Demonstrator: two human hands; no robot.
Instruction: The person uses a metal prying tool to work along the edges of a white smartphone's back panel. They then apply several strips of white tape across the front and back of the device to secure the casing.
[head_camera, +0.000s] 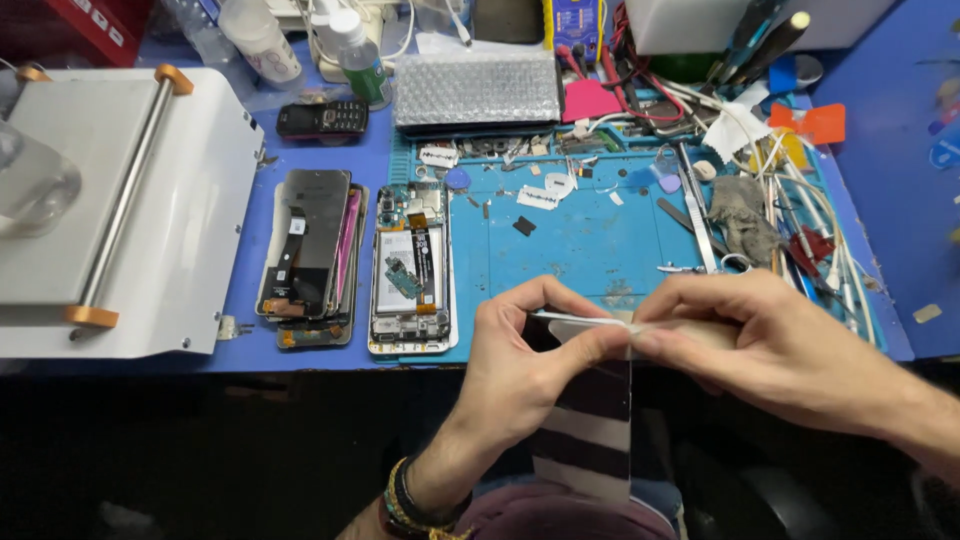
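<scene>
At the near edge of a cluttered blue workbench (900, 200), the left hand (525, 360) pinches a dark glass screen panel (590, 420). The right hand (770, 350) pinches its top edge. An opened phone (410, 270) lies on the blue mat (580, 240), left of a white machine (190, 220).

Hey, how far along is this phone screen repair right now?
Done: the opened phone lies back-off on the blue mat, with a stack of screen panels beside it. In hand: the left hand holds a dark glass panel while the right hand peels a thin film at its top edge. Left: the phone remains unassembled.
</scene>
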